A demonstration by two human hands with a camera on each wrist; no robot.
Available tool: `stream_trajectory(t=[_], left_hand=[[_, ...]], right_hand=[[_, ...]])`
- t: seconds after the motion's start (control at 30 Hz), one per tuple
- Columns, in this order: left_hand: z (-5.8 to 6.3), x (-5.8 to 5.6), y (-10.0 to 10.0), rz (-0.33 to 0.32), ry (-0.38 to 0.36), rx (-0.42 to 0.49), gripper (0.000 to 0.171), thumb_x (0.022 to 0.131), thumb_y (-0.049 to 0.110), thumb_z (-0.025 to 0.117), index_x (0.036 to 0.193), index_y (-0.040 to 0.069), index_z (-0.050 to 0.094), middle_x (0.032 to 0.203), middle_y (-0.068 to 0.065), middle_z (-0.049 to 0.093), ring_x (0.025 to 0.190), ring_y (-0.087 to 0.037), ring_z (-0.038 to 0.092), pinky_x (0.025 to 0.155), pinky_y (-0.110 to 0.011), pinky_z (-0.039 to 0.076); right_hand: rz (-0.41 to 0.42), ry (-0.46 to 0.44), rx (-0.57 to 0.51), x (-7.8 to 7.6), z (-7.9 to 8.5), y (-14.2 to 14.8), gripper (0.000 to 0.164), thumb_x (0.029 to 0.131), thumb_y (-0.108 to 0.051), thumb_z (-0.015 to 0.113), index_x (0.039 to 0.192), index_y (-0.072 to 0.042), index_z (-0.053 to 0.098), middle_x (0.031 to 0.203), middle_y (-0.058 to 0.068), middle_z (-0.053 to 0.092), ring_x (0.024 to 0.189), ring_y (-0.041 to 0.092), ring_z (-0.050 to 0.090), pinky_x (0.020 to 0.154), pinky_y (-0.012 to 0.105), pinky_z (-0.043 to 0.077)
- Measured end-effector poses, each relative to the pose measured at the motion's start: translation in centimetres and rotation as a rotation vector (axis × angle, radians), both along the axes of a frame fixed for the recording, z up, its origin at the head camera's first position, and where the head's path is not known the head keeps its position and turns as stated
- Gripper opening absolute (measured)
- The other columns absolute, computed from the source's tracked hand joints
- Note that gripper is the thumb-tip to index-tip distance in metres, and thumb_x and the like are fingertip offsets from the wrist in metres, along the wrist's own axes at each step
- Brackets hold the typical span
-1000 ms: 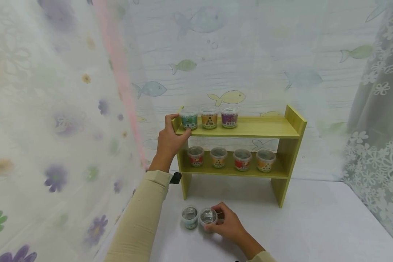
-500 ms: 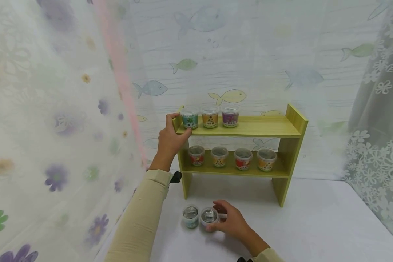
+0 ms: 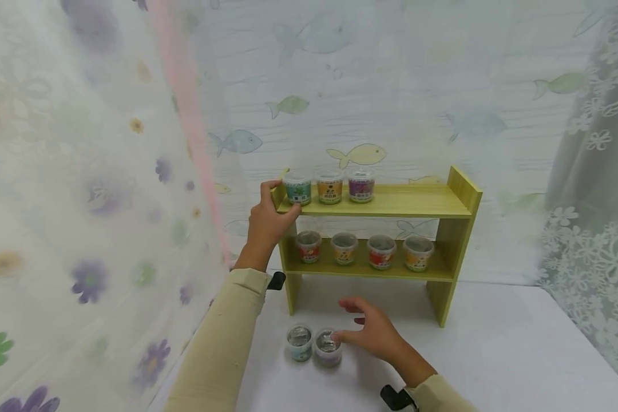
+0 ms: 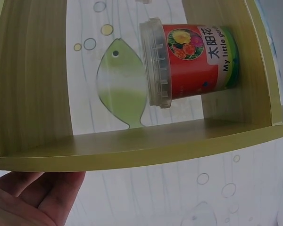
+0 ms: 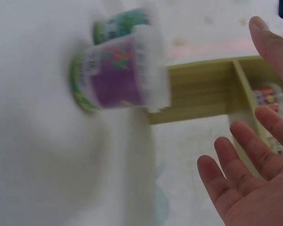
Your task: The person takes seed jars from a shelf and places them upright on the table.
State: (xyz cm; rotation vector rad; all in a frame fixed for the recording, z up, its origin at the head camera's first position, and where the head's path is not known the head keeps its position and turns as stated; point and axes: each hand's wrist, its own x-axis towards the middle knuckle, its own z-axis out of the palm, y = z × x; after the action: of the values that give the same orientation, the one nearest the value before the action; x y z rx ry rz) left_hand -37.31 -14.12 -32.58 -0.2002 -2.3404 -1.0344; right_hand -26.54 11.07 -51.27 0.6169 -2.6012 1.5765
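My left hand (image 3: 269, 222) grips the upper left end of the yellow-green two-tier shelf (image 3: 412, 199), its thumb at the front edge of the top board. Right beside that thumb stands a teal-labelled plastic cup (image 3: 298, 189). My right hand (image 3: 378, 333) is spread, holding nothing, just right of a purple-labelled lidded cup (image 5: 115, 75) standing on the white table. In the right wrist view its fingers are apart and a gap shows to that cup. A second teal cup (image 3: 301, 348) stands close to its left.
On the top board, an orange cup (image 3: 329, 190) and a purple cup (image 3: 361, 187) continue the row. Several red and orange cups, among them a red one (image 4: 193, 61), stand on the lower board (image 3: 371, 271). A patterned curtain (image 3: 417, 86) hangs behind.
My right hand has let go of the purple cup and drawn away to the right and slightly up, its fingers opening. The cup stays on the table; my left hand has not moved.
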Motion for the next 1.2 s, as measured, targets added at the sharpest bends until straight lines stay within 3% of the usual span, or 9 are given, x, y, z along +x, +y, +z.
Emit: stream_trajectory(t=[0.27, 0.53, 0.67, 0.93, 1.03, 1.2], left_hand=[[-0.1, -0.1, 0.0, 0.008, 0.010, 0.001, 0.070, 0.089, 0.054, 0.065, 0.149, 0.034, 0.034, 0.082, -0.011, 0.063, 0.052, -0.026, 0.051, 0.050, -0.040, 0.044], [-0.1, -0.3, -0.1, 0.006, -0.004, -0.010, 0.069, 0.091, 0.053, 0.066, 0.149, 0.035, 0.034, 0.084, -0.012, 0.064, 0.051, -0.027, 0.052, 0.049, -0.040, 0.044], [-0.1, -0.3, -0.1, 0.011, -0.011, -0.011, 0.069, 0.090, 0.053, 0.066, 0.148, 0.035, 0.034, 0.084, -0.011, 0.063, 0.052, -0.026, 0.051, 0.049, -0.041, 0.044], [-0.2, -0.4, 0.0, -0.003, -0.010, -0.013, 0.069, 0.090, 0.054, 0.065, 0.148, 0.035, 0.033, 0.078, -0.011, 0.061, 0.049, -0.025, 0.048, 0.048, -0.040, 0.043], [-0.2, -0.4, -0.1, 0.002, -0.005, -0.014, 0.069, 0.090, 0.053, 0.066, 0.148, 0.035, 0.034, 0.084, -0.011, 0.063, 0.052, -0.026, 0.052, 0.049, -0.041, 0.044], [-0.1, -0.2, -0.2, 0.011, -0.008, -0.017, 0.069, 0.090, 0.053, 0.066, 0.148, 0.034, 0.033, 0.090, -0.012, 0.065, 0.056, -0.028, 0.055, 0.050, -0.041, 0.045]], right_hand=[[-0.003, 0.051, -0.008, 0.0, 2.6, 1.0, 0.070, 0.075, -0.039, 0.092, 0.135, -0.020, 0.062, 0.137, 0.000, 0.064, 0.130, 0.029, 0.060, 0.106, 0.053, 0.050], [0.008, 0.189, 0.053, 0.0, 5.6, 1.8, 0.072, 0.075, -0.037, 0.092, 0.136, -0.015, 0.062, 0.135, 0.001, 0.064, 0.129, 0.030, 0.060, 0.106, 0.052, 0.050], [-0.010, 0.325, 0.094, -0.3, 6.9, 2.2, 0.068, 0.075, -0.032, 0.093, 0.133, -0.011, 0.063, 0.131, 0.002, 0.065, 0.125, 0.029, 0.062, 0.102, 0.050, 0.053], [-0.077, 0.704, 0.195, -1.2, 11.1, 3.2, 0.060, 0.073, -0.031, 0.095, 0.124, -0.012, 0.067, 0.126, 0.005, 0.069, 0.112, 0.021, 0.068, 0.086, 0.043, 0.059], [-0.109, 0.789, 0.171, -1.8, 12.9, 3.6, 0.051, 0.076, -0.028, 0.093, 0.117, -0.011, 0.070, 0.123, 0.006, 0.071, 0.107, 0.020, 0.069, 0.081, 0.043, 0.059], [-0.165, 0.855, 0.075, -2.9, 15.7, 4.4, 0.041, 0.076, -0.020, 0.093, 0.110, -0.009, 0.071, 0.118, 0.007, 0.072, 0.109, 0.021, 0.070, 0.085, 0.045, 0.060]])
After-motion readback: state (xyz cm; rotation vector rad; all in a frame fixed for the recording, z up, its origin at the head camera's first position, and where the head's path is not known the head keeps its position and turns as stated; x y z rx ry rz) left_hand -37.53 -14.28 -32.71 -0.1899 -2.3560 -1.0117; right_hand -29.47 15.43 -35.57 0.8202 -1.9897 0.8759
